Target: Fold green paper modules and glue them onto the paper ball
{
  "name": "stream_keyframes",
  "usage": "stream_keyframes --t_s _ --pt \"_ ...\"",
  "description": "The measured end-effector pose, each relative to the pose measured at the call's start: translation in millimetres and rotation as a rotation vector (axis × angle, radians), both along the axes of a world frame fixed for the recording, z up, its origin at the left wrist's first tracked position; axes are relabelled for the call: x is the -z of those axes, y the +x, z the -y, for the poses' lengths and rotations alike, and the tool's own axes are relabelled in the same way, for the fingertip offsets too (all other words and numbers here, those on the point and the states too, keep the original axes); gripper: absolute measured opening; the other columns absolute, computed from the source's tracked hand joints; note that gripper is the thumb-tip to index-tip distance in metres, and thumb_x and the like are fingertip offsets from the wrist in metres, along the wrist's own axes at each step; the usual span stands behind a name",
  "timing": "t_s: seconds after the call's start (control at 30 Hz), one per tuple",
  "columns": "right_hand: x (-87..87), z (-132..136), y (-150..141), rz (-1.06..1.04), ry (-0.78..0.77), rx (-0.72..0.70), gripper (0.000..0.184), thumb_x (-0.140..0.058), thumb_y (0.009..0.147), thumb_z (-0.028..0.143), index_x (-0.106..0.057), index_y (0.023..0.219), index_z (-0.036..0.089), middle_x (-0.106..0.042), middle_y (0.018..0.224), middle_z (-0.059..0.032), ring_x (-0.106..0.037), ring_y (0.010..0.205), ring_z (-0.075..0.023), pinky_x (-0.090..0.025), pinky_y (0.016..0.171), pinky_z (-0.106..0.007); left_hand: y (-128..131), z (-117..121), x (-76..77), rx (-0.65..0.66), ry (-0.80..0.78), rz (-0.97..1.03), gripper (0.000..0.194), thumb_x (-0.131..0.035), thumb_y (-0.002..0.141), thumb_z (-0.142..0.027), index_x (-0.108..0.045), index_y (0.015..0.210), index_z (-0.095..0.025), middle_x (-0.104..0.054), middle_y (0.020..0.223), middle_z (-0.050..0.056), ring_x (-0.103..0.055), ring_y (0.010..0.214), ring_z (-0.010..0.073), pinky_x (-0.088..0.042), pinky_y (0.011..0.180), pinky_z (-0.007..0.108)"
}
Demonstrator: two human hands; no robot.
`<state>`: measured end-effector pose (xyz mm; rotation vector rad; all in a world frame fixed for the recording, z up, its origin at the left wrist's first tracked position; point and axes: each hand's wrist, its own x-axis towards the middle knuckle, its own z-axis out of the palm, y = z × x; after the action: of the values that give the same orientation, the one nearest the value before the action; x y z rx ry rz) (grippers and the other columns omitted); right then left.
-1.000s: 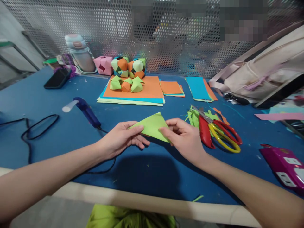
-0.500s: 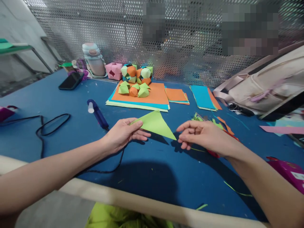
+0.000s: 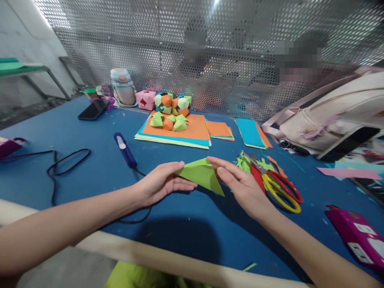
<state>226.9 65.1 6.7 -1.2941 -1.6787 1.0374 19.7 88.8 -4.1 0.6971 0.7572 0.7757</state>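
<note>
A folded piece of light green paper (image 3: 199, 174), roughly triangular, is held above the blue table between my two hands. My left hand (image 3: 162, 182) pinches its left end, thumb on top and the other fingers stretched underneath. At the paper's top right corner, the index finger of my right hand (image 3: 244, 190) presses the edge, with the thumb close to the near side. The paper bends there, and one pointed corner hangs down toward the table. Scissors with red and yellow handles (image 3: 268, 182) lie just right of my right hand, beside green paper scraps (image 3: 243, 162).
Folded paper pieces (image 3: 168, 125) sit on stacked orange, blue and pale green sheets (image 3: 195, 130). A blue corded tool (image 3: 127, 154) lies left. A bottle (image 3: 124, 90) and phone (image 3: 93, 110) stand farther back. At right are a bag (image 3: 324, 116) and a purple power strip (image 3: 354, 232).
My right hand has moved left and up onto the paper's upper corner, uncovering the scissors. The paper has tilted and bent. The view has shifted slightly.
</note>
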Motion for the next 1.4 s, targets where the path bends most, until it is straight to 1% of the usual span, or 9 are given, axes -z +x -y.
stream_keyframes --t_s 0.13,0.3,0.43,0.57,0.6,0.7,0.87,1.1,1.4 --pt "4.0 1.6 -0.9 -0.088 -0.046 -0.004 0.044 -0.041 0.089 0.052 -0.056 0.122 0.027 -0.061 0.122 -0.0062 -0.057 0.110 -0.0205 -0.044 0.094 -0.037 0.7 -1.8 -1.3 -0.012 -0.050 0.007 0.018 -0.054 0.082 -0.020 -0.063 0.091 -0.006 -0.070 0.088 0.015 -0.069 0.077 0.0203 -0.055 0.075 0.031" --pt "5.0 1.2 -6.3 -0.051 -0.057 0.002 0.043 -0.060 0.079 0.042 -0.055 0.116 0.020 -0.069 0.103 -0.0092 -0.064 0.091 -0.0195 -0.050 0.078 -0.033 0.4 2.2 1.2 -0.007 0.056 -0.130 0.017 -0.056 0.070 -0.004 -0.061 0.084 -0.012 -0.069 0.084 0.006 -0.065 0.074 0.0110 -0.050 0.072 0.022" --pt "-1.8 8.1 -9.7 0.202 0.107 -0.099 0.032 -0.058 0.079 0.039 -0.064 0.104 0.020 -0.068 0.100 -0.0080 -0.062 0.082 -0.0195 -0.049 0.072 -0.033 -0.6 4.1 4.5 0.015 0.197 -0.289 0.023 -0.055 0.067 -0.006 -0.060 0.087 -0.015 -0.066 0.080 0.002 -0.059 0.066 0.0090 -0.044 0.061 0.019" --pt "0.2 13.4 -13.4 0.251 0.305 -0.111 0.019 -0.062 0.077 0.032 -0.064 0.091 0.020 -0.066 0.097 -0.0072 -0.060 0.085 -0.0196 -0.047 0.073 -0.031 -1.1 5.0 3.6 -0.023 0.298 -0.397 0.022 -0.055 0.068 -0.011 -0.060 0.089 -0.014 -0.059 0.071 -0.002 -0.053 0.058 0.0069 -0.038 0.053 0.017" --pt "2.2 12.9 -14.2 0.257 0.294 -0.071 0.013 -0.060 0.079 0.031 -0.063 0.082 0.019 -0.066 0.087 -0.0060 -0.059 0.078 -0.0178 -0.047 0.067 -0.029 -0.7 5.7 2.8 -0.026 0.303 -0.394 0.024 -0.056 0.069 -0.012 -0.059 0.092 -0.015 -0.059 0.071 -0.002 -0.053 0.058 0.0070 -0.038 0.054 0.018" --pt "6.9 8.4 -15.6 0.205 0.165 0.097 0.020 -0.057 0.080 0.034 -0.057 0.067 0.019 -0.054 0.057 0.0014 -0.048 0.050 -0.0117 -0.038 0.047 -0.024 1.3 8.7 0.0 -0.034 0.301 -0.354 0.040 -0.062 0.069 -0.016 -0.051 0.108 -0.017 -0.061 0.074 -0.002 -0.058 0.062 0.0094 -0.044 0.058 0.020" --pt "9.4 0.5 -13.1 0.038 0.074 0.222 0.026 -0.062 0.074 0.040 -0.051 0.065 0.020 -0.050 0.055 0.0031 -0.046 0.049 -0.0104 -0.037 0.045 -0.022 4.1 10.9 -0.3 -0.030 0.230 -0.261 0.058 -0.066 0.067 -0.012 -0.040 0.118 -0.019 -0.067 0.085 0.002 -0.065 0.070 0.0144 -0.052 0.066 0.028" --pt "22.3 -6.3 -8.2 -0.076 -0.097 0.118 0.029 -0.067 0.072 0.043 -0.060 0.087 0.019 -0.063 0.073 -0.0003 -0.056 0.063 -0.0146 -0.045 0.057 -0.026 2.7 7.8 1.4 0.016 0.261 -0.285 0.022 -0.063 0.068 -0.013 -0.055 0.088 -0.014 -0.067 0.074 0.002 -0.063 0.061 0.0123 -0.053 0.057 0.025" --pt "21.8 -14.1 -1.8 -0.107 -0.141 0.073 0.027 -0.071 0.067 0.037 -0.068 0.085 0.018 -0.068 0.076 -0.0013 -0.059 0.064 -0.0144 -0.047 0.063 -0.029 -2.4 6.2 1.8 -0.004 0.342 -0.392 0.014 -0.058 0.064 -0.008 -0.059 0.076 -0.015 -0.064 0.067 -0.003 -0.059 0.059 0.0094 -0.048 0.060 0.021"
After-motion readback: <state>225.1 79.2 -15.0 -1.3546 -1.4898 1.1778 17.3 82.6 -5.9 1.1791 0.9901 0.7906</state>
